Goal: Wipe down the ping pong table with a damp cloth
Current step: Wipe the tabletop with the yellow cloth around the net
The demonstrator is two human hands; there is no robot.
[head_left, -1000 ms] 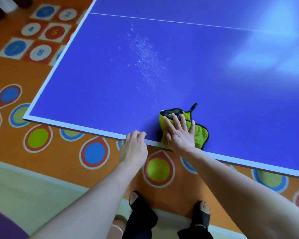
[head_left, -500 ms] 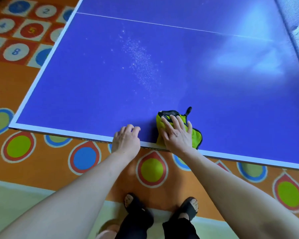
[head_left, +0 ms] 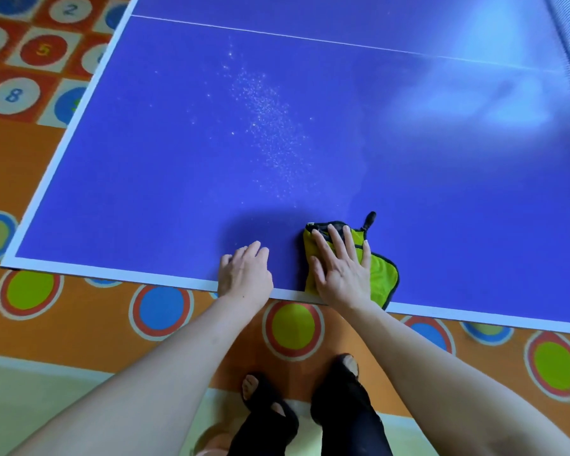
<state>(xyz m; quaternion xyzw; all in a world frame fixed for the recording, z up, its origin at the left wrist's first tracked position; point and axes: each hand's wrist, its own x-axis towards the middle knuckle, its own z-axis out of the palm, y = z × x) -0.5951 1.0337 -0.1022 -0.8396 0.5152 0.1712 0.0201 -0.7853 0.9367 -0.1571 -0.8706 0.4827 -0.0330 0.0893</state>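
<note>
**Right hand flat on cloth at table edge**

Right hand (head_left: 341,269), fingers spread, presses the yellow-green black-trimmed cloth (head_left: 380,274) at lower centre onto the blue ping pong table (head_left: 145,176). Left hand (head_left: 244,271) rests beside it, loosely curled, holding nothing. White specks (head_left: 264,110) scatter above.

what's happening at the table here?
A person is wiping a blue ping pong table with a green cloth. The right hand lies flat on the cloth near the table's near edge, fingers spread. The left hand rests bare on the near edge beside it, holding nothing. A patch of white specks farther in on the surface is not yet wiped.
</note>
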